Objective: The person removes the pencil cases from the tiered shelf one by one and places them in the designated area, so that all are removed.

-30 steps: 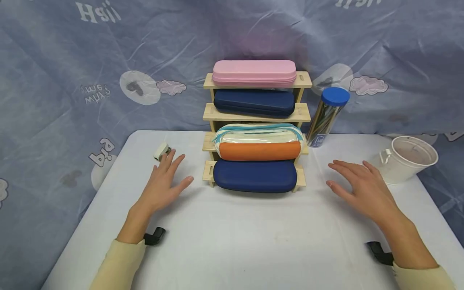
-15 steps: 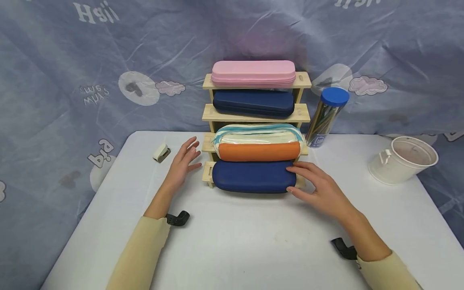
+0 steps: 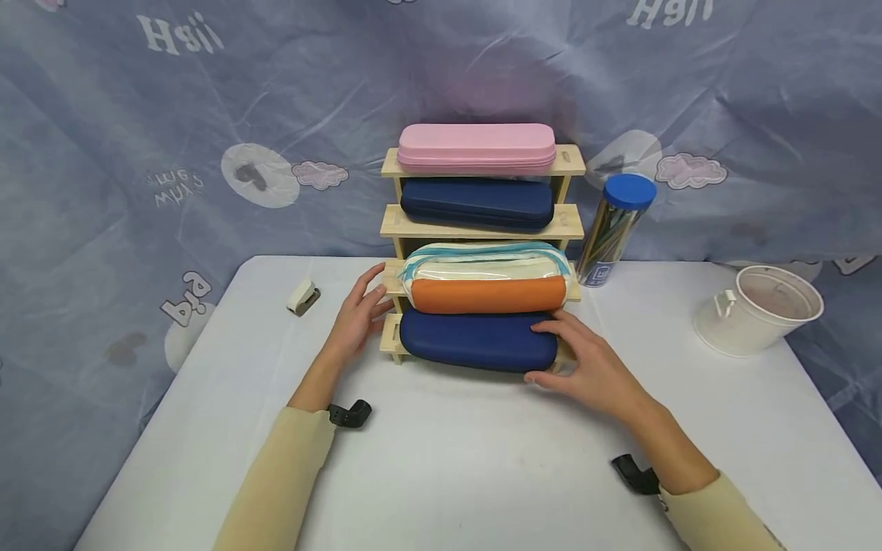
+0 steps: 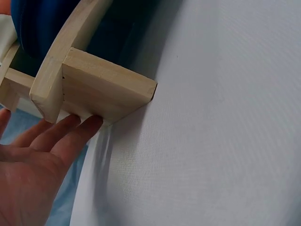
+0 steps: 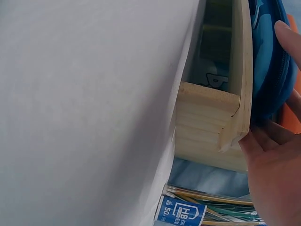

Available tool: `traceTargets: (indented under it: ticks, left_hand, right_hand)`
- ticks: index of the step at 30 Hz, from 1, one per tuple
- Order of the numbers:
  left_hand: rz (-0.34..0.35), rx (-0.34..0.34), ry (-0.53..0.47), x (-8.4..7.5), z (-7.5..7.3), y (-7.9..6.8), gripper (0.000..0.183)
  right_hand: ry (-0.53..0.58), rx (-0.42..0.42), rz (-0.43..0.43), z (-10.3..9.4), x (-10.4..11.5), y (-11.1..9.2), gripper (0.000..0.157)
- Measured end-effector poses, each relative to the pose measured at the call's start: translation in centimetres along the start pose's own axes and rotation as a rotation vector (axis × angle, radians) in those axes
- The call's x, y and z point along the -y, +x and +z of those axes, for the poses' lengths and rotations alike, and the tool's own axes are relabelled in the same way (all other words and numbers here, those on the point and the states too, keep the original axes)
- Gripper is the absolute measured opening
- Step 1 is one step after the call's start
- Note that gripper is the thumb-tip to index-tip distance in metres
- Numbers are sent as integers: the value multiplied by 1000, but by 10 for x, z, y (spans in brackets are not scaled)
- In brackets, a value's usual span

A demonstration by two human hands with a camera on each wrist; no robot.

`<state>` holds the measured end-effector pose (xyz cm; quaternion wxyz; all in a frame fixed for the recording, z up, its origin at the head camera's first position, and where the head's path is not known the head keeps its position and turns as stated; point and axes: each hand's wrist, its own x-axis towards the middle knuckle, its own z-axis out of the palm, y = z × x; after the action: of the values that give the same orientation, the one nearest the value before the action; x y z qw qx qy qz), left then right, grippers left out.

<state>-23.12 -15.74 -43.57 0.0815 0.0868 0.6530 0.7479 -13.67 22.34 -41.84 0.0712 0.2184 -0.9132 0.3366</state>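
A dark blue pencil case (image 3: pixel 472 342) lies on the lowest tier of a wooden stepped rack (image 3: pixel 482 223). My right hand (image 3: pixel 592 369) holds its right end, thumb in front and fingers behind; in the right wrist view the thumb rests on the case (image 5: pixel 268 61). The case sits slightly askew, right end nearer me. My left hand (image 3: pixel 353 321) is at the rack's left side, and in the left wrist view its extended fingertips touch the wooden side panel (image 4: pixel 108 89). Above are an orange-and-clear pencil case (image 3: pixel 488 295), a navy one (image 3: pixel 477 203) and a pink one (image 3: pixel 477 147).
A clear tube of pencils with a blue lid (image 3: pixel 613 229) stands right of the rack. Farther right is a white bucket (image 3: pixel 744 321). A small white stapler-like object (image 3: pixel 303 297) lies on the left of the white table (image 3: pixel 441 474). A patterned curtain (image 3: pixel 331 92) hangs behind.
Both hands have moved inward to the rack. My right hand has taken hold of the dark blue case, whose right end has shifted slightly toward me. My left hand has reached the rack's side.
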Motion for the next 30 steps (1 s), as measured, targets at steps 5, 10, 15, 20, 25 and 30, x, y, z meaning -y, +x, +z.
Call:
traceTargets:
  ticks: [5, 10, 15, 20, 25, 30]
  left_hand:
    - [11, 27, 8, -3, 1, 0, 49]
    - [4, 38, 8, 0, -1, 3, 48]
    - [-19, 47, -15, -2, -2, 3, 49]
    - [-28, 50, -9, -10, 1, -2, 51]
    - [-29, 53, 9, -20, 7, -9, 52]
    - [-22, 59, 17, -19, 8, -10, 52]
  right_hand:
    - [3, -23, -61, 0, -1, 1, 67]
    - [-32, -67, -118, -2, -3, -1, 68]
    - [-47, -95, -127, -6, -2, -8, 68]
    - [-17, -107, -143, -13, -5, -17, 68]
    - [-5, -123, -151, -20, -7, -26, 69]
    - [-10, -131, -129, -29, -8, -36, 70]
